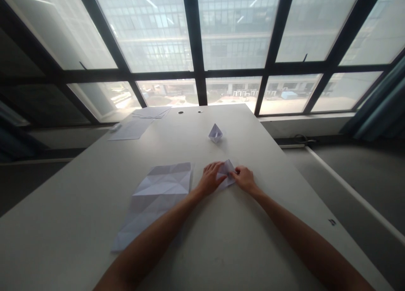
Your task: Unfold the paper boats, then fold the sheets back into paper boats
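A small folded piece of white paper (pixel 225 169) lies on the table between my two hands, its pointed tip facing away from me. My left hand (pixel 211 178) rests on its left side, fingers stretched out and thumb spread apart, pressing the paper against the table. At the right edge, my right hand (pixel 245 178) pinches the folded paper between thumb and fingers. Fingers cover part of the folds. Beyond my hands a folded paper boat (pixel 215 133) stands upright, apart from them.
A large creased paper sheet (pixel 164 189) lies partly under my left forearm. Several flat paper sheets (pixel 133 128) are at the far left of the white table (pixel 253 248). Two round holes (pixel 180 112) are near its far edge, before the windows (pixel 234 29).
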`<state>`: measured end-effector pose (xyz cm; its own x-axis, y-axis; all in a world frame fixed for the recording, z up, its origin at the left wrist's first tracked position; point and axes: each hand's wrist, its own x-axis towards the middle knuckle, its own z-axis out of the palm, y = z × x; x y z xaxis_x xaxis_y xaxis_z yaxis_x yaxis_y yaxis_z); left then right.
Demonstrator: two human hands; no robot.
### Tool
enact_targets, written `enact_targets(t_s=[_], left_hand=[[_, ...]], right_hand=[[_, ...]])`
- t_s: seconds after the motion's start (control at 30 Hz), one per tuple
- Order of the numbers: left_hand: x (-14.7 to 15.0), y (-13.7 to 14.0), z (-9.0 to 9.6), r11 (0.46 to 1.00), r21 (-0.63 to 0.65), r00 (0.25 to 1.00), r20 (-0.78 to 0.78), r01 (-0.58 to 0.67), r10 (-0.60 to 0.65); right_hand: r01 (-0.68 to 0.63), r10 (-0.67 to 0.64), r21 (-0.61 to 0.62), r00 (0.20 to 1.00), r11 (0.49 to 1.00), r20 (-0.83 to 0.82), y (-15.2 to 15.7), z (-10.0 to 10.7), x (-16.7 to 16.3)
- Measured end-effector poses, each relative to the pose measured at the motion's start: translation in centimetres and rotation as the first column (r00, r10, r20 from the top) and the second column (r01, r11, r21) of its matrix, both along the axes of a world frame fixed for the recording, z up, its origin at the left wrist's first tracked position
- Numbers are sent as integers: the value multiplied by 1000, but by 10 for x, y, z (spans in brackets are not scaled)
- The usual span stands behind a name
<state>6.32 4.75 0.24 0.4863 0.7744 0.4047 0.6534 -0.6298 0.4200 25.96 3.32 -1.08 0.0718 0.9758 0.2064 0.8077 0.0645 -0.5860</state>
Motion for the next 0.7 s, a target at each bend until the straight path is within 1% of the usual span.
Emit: enact_targets(t_s=[0.07, 0.1, 0.13, 0.17, 0.23, 0.3, 0.4, 0.53, 0.7], left_hand=[[-1, 7, -1, 994, -52, 977, 186, -92, 100], [-3, 11, -1, 990, -100, 956, 268, -97, 121], [-5, 14, -1, 985, -160, 935, 334, -69, 120], [-7, 17, 0, 974, -226, 919, 382, -15, 103], [-11, 19, 3, 929, -353, 904, 426, 116, 49], [-15, 19, 8, 867, -452, 902, 432, 211, 6], [-17, 15, 16, 798, -544, 887, 461, 259, 26], [-18, 13, 19, 754, -599, 866, 494, 270, 83], [-20, 15, 16, 691, -638, 833, 545, 339, 94]], right_hand=[[-106, 109, 39, 990, 994, -91, 1, 0, -1], [-174, 179, 46, 975, 984, -129, 1, 0, -2], [-245, 249, 46, 955, 968, -161, 1, 1, -3], [-309, 311, 40, 932, 950, -186, 1, 2, -3], [-392, 388, 29, 895, 920, -220, 0, 3, -2], [-423, 416, 22, 877, 906, -240, -1, 4, -1], [-448, 438, 13, 868, 894, -232, -1, 5, 2], [-469, 465, 15, 869, 883, -171, -3, 6, 2], [-464, 467, 59, 868, 884, -166, -4, 5, 0]])
